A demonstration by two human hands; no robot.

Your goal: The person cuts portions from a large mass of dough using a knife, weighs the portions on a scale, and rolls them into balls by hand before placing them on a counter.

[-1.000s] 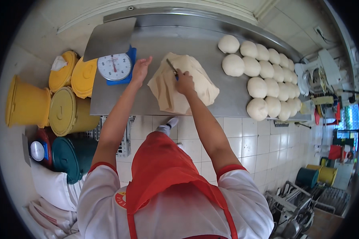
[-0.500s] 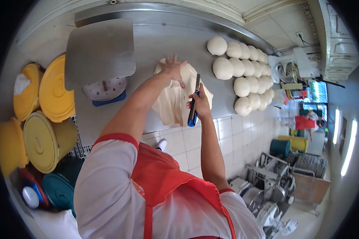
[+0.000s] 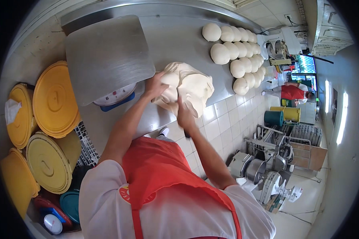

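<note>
A large, soft mass of pale dough [image 3: 197, 89] lies bunched and folded on the steel table near its front edge. At its left side my left hand [image 3: 155, 85] is closed on the dough, its fingers partly against it. My right hand [image 3: 186, 113] grips a knife [image 3: 187, 133] at the dough's near side. The knife's dark handle end shows below the fist, and a thin dark part reaches up to the dough. Just left of my left hand stands a dial scale [image 3: 115, 97] with a broad steel plate [image 3: 107, 55] on top.
Rows of round dough balls [image 3: 229, 51] sit on the steel table [image 3: 175, 38] to the right. Yellow lidded bins [image 3: 56, 99] stand at the left. Mixing machines [image 3: 255, 169] are on the tiled floor at right, and a person in a red apron [image 3: 293, 92] stands farther off.
My left hand went from spread flat on the dough to closed at its left side. The right hand moved down-left with the knife. The flat dough is now bunched up.
</note>
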